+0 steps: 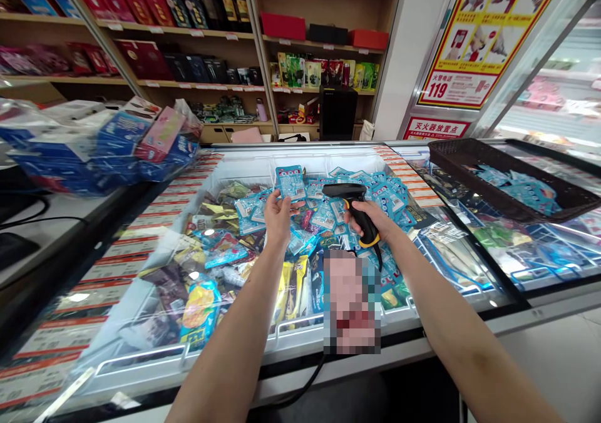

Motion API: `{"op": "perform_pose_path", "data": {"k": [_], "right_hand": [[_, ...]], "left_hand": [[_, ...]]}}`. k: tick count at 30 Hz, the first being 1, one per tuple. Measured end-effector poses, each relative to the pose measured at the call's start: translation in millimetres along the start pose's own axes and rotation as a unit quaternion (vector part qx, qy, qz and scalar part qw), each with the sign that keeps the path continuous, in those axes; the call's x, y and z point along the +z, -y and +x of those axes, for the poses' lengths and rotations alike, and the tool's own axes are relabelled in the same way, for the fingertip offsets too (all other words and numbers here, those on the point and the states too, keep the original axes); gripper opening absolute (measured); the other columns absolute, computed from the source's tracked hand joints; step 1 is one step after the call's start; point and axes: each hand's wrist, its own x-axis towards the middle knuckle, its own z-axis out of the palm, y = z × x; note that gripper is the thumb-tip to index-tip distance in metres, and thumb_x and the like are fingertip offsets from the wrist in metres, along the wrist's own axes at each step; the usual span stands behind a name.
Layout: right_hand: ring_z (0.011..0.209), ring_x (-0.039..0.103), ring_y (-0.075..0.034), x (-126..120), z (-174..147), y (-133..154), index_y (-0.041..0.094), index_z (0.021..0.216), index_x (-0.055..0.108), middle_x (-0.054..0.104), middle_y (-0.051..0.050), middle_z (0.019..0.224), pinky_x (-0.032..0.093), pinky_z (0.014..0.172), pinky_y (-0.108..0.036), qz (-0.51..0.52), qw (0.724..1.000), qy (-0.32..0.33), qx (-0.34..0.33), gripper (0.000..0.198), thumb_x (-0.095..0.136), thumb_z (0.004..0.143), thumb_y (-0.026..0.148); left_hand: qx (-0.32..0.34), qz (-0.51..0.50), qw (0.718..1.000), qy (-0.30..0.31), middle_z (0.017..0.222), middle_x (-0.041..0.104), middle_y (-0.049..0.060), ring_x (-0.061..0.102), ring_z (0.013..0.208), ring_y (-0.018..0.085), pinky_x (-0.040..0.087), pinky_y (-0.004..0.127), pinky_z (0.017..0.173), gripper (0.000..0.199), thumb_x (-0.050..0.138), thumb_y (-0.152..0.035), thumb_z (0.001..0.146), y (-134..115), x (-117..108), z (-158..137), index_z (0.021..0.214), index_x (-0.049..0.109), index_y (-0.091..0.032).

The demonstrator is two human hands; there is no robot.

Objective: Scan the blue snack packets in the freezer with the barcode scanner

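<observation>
My left hand (280, 213) pinches a small blue packet (290, 183) by its lower edge, holding it upright above the glass top of a freezer. In my right hand (370, 216) is a black and yellow barcode scanner (348, 191), its head pointing left towards the packet. A cord hangs down from the scanner's handle. Many more blue packets (389, 193) lie spread over the glass around and beyond both hands. Bags of frozen goods (200, 307) show through the glass below. A blurred, pixelated patch hides part of the surface in front of me.
A dark brown basket (511, 204) holding more blue packets stands on the freezer to the right. Plastic-wrapped blue boxes (113, 141) sit at the left. Price labels (61, 341) line the freezer's sides. Behind stand shelves (188, 32) of bottles and boxes; a black box (337, 113) rises before them.
</observation>
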Motion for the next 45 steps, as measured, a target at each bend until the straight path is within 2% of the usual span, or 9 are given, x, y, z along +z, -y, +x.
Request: {"op": "perform_pose_path", "data": {"k": [5, 9, 15, 18, 22, 25, 37, 42, 45], "right_hand": [[0.038, 0.051, -0.010, 3.5, -3.0, 4.8, 0.015, 0.093, 0.061, 0.068, -0.003, 0.063, 0.041, 0.034, -0.021, 0.003, 1.000, -0.002, 0.011, 0.035, 0.065, 0.082, 0.048], [0.039, 0.052, -0.010, 0.9, -1.1, 2.2, 0.014, 0.095, 0.061, 0.069, -0.004, 0.067, 0.042, 0.034, -0.021, 0.006, 1.000, 0.000, 0.006, 0.037, 0.065, 0.082, 0.048], [0.041, 0.053, -0.010, -4.3, 3.2, -4.8, 0.014, 0.098, 0.062, 0.071, -0.005, 0.074, 0.043, 0.034, -0.022, 0.014, 1.000, 0.005, -0.006, 0.038, 0.066, 0.082, 0.048], [0.040, 0.052, -0.010, -2.6, 1.7, -2.9, 0.014, 0.096, 0.062, 0.070, -0.005, 0.071, 0.043, 0.034, -0.022, 0.008, 1.000, -0.001, -0.003, 0.038, 0.066, 0.081, 0.049], [0.040, 0.052, -0.010, -2.0, 1.3, -1.8, 0.014, 0.096, 0.061, 0.070, -0.005, 0.069, 0.043, 0.034, -0.022, 0.004, 1.000, -0.005, 0.001, 0.038, 0.066, 0.081, 0.049], [0.041, 0.053, -0.011, -4.0, 3.0, -3.9, 0.014, 0.099, 0.061, 0.070, -0.005, 0.073, 0.043, 0.034, -0.022, 0.008, 1.000, -0.001, -0.001, 0.039, 0.066, 0.080, 0.048], [0.040, 0.052, -0.010, -2.5, 1.5, -1.2, 0.014, 0.096, 0.061, 0.069, -0.004, 0.070, 0.043, 0.034, -0.022, 0.012, 1.000, 0.004, 0.005, 0.037, 0.065, 0.082, 0.048], [0.041, 0.053, -0.011, -4.5, 4.0, -3.5, 0.014, 0.098, 0.062, 0.070, -0.005, 0.072, 0.042, 0.034, -0.022, 0.012, 1.000, -0.002, 0.001, 0.038, 0.065, 0.081, 0.048], [0.041, 0.053, -0.010, -7.7, 5.4, -6.2, 0.015, 0.098, 0.062, 0.070, -0.005, 0.073, 0.042, 0.035, -0.022, 0.007, 1.000, 0.003, 0.006, 0.038, 0.064, 0.081, 0.049]], "left_hand": [[0.023, 0.054, 0.998, 0.003, 0.083, 0.065, 0.003, 0.072, 0.076, 0.022, 0.053, 0.030, 0.061, 0.037, 0.053, -0.037, 0.087, -5.4, 1.8, -1.6, 0.119, 0.047, -0.020], [0.067, 0.218, 0.973, -0.024, 0.081, 0.069, 0.005, 0.071, 0.077, 0.023, 0.053, 0.034, 0.069, 0.037, 0.045, -0.036, 0.091, -23.4, -9.6, -0.3, 0.122, 0.054, -0.018], [0.076, 0.509, 0.847, -0.135, 0.096, 0.070, 0.014, 0.064, 0.099, 0.032, 0.046, 0.048, 0.093, 0.040, 0.045, -0.026, 0.087, -48.4, -41.9, 0.8, 0.121, 0.064, -0.015], [0.106, 0.578, 0.794, -0.155, 0.122, 0.062, 0.021, 0.053, 0.118, 0.040, 0.039, 0.057, 0.099, 0.043, 0.050, -0.028, 0.086, -50.5, -43.3, -6.8, 0.125, 0.064, -0.016], [0.201, 0.615, 0.762, -0.032, 0.145, 0.049, 0.012, 0.040, 0.134, 0.037, 0.020, 0.061, 0.112, 0.042, 0.050, -0.040, 0.090, -41.7, -32.4, -16.6, 0.128, 0.063, -0.027], [0.205, 0.642, 0.737, 0.057, 0.144, 0.052, 0.009, 0.038, 0.136, 0.035, 0.006, 0.064, 0.116, 0.038, 0.049, -0.044, 0.092, -32.2, -29.4, -17.4, 0.123, 0.066, -0.030], [0.154, 0.651, 0.743, -0.032, 0.143, 0.053, 0.014, 0.034, 0.141, 0.033, 0.015, 0.064, 0.113, 0.037, 0.041, -0.029, 0.094, -27.9, -52.3, -7.3, 0.123, 0.064, -0.022], [0.212, 0.628, 0.749, -0.030, 0.142, 0.053, 0.015, 0.038, 0.139, 0.033, 0.014, 0.060, 0.116, 0.041, 0.036, -0.037, 0.097, -28.6, -42.4, -8.0, 0.115, 0.068, -0.019], [0.217, 0.615, 0.758, 0.006, 0.126, 0.063, 0.015, 0.052, 0.124, 0.033, 0.028, 0.053, 0.112, 0.044, 0.037, -0.042, 0.097, -26.8, -29.0, -3.9, 0.114, 0.070, -0.018]]}}
